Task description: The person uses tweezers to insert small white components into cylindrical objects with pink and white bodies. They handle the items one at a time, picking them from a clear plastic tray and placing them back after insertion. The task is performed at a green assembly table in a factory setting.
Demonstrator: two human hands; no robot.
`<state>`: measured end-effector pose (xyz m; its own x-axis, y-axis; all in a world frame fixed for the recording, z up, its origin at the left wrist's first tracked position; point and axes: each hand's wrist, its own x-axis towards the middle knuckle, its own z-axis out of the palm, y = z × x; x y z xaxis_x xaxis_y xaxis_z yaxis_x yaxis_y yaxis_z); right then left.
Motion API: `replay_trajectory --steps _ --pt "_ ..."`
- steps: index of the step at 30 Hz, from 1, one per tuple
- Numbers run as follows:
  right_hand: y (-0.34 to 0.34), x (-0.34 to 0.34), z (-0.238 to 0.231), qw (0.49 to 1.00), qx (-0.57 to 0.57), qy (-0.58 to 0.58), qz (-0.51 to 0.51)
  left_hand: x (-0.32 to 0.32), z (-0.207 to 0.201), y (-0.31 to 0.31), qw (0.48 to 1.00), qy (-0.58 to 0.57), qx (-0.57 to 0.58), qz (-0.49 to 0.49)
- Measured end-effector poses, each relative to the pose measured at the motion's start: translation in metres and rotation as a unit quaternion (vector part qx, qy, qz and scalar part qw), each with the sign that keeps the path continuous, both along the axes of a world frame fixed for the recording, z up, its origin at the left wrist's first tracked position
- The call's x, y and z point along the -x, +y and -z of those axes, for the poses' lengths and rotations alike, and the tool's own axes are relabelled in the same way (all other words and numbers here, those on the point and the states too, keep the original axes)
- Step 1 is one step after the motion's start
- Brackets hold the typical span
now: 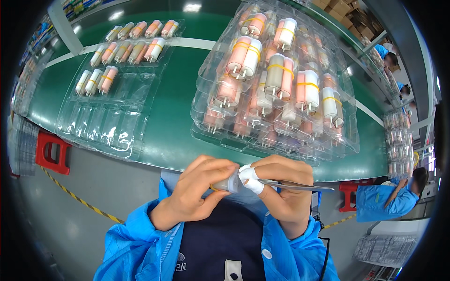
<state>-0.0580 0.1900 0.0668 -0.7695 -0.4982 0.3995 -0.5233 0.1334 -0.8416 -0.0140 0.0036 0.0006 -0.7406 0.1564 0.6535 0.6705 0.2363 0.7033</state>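
Note:
My left hand [197, 187] is closed around a small greyish capped cylinder [229, 183] with a bit of yellow band at its side. The cylinder lies tilted in front of my chest, and its clear cap end points toward my right hand [286, 185]. White covers [252, 180] wrap the thumb and a finger of that right hand, and these fingertips press together at the cap end. A pair of metal tweezers [302, 187] rests in the right hand, its length pointing right. Whatever the right fingertips pinch at the cap is too small to make out.
Beyond my hands a tall stack of clear plastic trays [200, 127] holds banded pink, white and grey cylinders [243, 57]. At left on the green table [176, 93] lies a partly filled clear tray [105, 125]. Red stools [52, 152] stand below. A person in blue [386, 199] is at right.

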Motion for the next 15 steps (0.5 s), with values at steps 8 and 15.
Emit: replay_trajectory --steps 8,15 --pt "0.003 -0.002 0.01 0.978 0.174 -0.111 0.008 -0.003 0.006 0.002 0.993 -0.056 -0.099 0.042" --pt "0.003 -0.012 0.018 0.958 0.263 -0.117 0.018 -0.005 0.007 0.006 0.962 -0.134 -0.199 0.13"
